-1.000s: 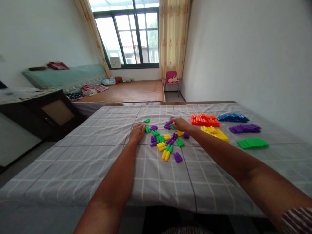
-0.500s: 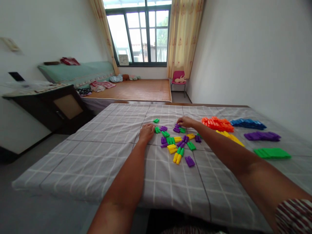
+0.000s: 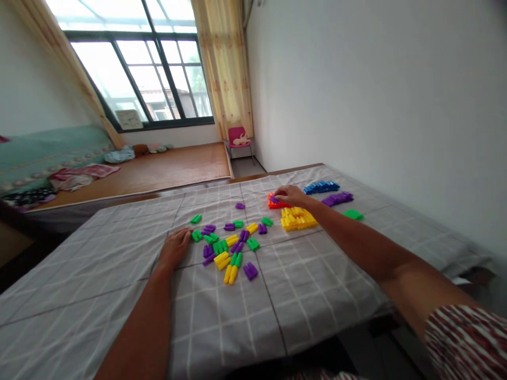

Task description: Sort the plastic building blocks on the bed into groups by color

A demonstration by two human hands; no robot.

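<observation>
My right hand (image 3: 291,195) pinches a small purple plastic block (image 3: 274,199) in front of the orange blocks (image 3: 280,205), partly covering them. On the cloth my left hand (image 3: 177,248) lies flat, its fingertips beside a green block (image 3: 197,235). To its right spreads a loose cluster of purple, green and yellow blocks, among them a yellow block (image 3: 222,260) and a purple block (image 3: 250,271). Another purple block (image 3: 240,206) lies apart at the back.
Sorted groups sit at the right: yellow blocks (image 3: 297,219), blue blocks (image 3: 321,187), purple blocks (image 3: 337,199) and green blocks (image 3: 353,214), the last partly behind my forearm. Beyond the checked cloth (image 3: 130,237) are a low bed (image 3: 174,169) and a pink chair (image 3: 237,136).
The view has swung to the right. My right hand has moved right, from the loose cluster to the orange group, with a purple block in its fingers. My left hand stays by the green block.
</observation>
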